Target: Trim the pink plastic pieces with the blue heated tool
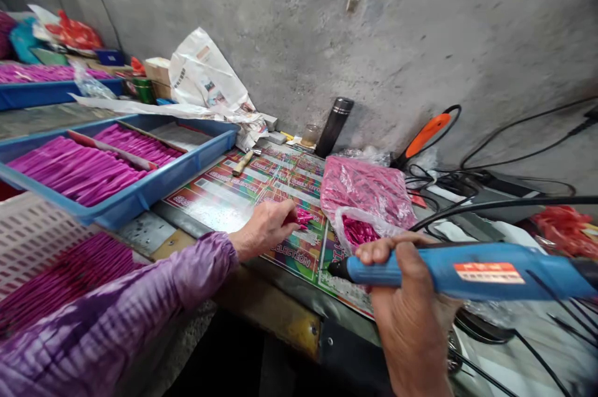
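My left hand (264,229), in a purple tie-dyed sleeve (116,303), pinches a small bunch of magenta pieces (303,217) just above a colourful printed sheet (243,197) on the bench. My right hand (402,272) grips a blue corded power tool (448,271), whose black tip points left towards the sheet. Beside that tip lies a clear plastic bag (364,191) stuffed with shiny pink pieces. The hand's fingers wrap the tool's barrel and hide part of it.
A blue tray (140,179) of magenta sticks overhangs the bench's left side, above a white slotted crate (42,241) holding more. A black flask (334,126), crumpled newspaper (205,76), an orange-handled tool (427,134) and tangled black cables (443,182) stand against the concrete wall.
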The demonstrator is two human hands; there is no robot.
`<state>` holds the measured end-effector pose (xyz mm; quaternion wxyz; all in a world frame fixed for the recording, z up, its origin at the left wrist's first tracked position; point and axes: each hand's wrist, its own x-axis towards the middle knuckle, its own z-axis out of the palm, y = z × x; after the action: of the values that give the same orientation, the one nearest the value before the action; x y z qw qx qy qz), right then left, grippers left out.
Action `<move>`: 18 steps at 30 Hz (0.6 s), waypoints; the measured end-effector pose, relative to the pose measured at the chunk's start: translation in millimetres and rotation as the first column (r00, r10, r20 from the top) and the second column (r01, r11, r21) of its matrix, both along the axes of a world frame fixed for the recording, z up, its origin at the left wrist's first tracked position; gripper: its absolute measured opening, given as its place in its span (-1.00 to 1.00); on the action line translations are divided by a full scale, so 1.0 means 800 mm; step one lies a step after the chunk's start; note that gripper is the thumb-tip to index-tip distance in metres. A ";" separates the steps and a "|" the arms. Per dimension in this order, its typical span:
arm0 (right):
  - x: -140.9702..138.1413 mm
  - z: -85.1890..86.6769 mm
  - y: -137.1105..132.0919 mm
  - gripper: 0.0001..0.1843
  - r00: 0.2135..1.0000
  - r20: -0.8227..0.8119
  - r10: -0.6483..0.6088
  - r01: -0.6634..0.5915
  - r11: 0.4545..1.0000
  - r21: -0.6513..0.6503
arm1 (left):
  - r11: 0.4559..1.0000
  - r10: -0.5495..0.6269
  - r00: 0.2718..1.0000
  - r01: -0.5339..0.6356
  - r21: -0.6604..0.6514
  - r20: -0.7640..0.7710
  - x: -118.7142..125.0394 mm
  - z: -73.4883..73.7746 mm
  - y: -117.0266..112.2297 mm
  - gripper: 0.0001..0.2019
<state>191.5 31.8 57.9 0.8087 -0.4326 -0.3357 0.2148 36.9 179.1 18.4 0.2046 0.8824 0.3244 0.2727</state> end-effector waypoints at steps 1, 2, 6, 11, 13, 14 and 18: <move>-0.001 -0.001 0.008 -0.73 1.000 0.001 -0.010 0.010 1.000 -0.005 | 1.000 0.000 1.000 0.000 -0.014 0.018 -0.003 0.000 -0.003 -0.98; -0.001 -0.001 0.015 -0.71 1.000 0.007 -0.020 0.020 1.000 -0.010 | 1.000 0.000 0.999 0.001 -0.031 0.034 -0.006 0.000 -0.006 -0.98; -0.002 -0.003 0.037 -0.66 0.996 0.045 -0.080 0.081 0.997 -0.014 | 0.975 0.007 0.988 0.027 -0.222 0.151 -0.016 -0.007 -0.014 -0.95; 0.002 -0.010 0.050 -0.60 0.986 0.075 -0.148 0.148 0.989 0.015 | 0.911 0.033 0.969 0.071 -0.407 0.243 -0.028 -0.016 -0.024 -0.92; 0.004 -0.012 0.052 -0.61 0.984 0.083 -0.159 0.158 0.987 0.022 | 0.910 0.020 0.972 0.079 -0.406 0.233 -0.031 -0.016 -0.026 -0.92; 0.005 -0.013 0.052 -0.61 0.983 0.084 -0.160 0.159 0.987 0.024 | 0.915 0.016 0.973 0.078 -0.397 0.229 -0.031 -0.016 -0.027 -0.92; 0.008 -0.014 0.054 -0.61 0.986 0.080 -0.148 0.146 0.989 0.037 | 0.930 0.004 0.972 0.083 -0.358 0.237 -0.030 -0.015 -0.029 -0.89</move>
<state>197.7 74.9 46.4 0.8144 -0.4522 -0.3392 0.1312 12.6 155.5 6.2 0.4074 0.7970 0.3251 0.3051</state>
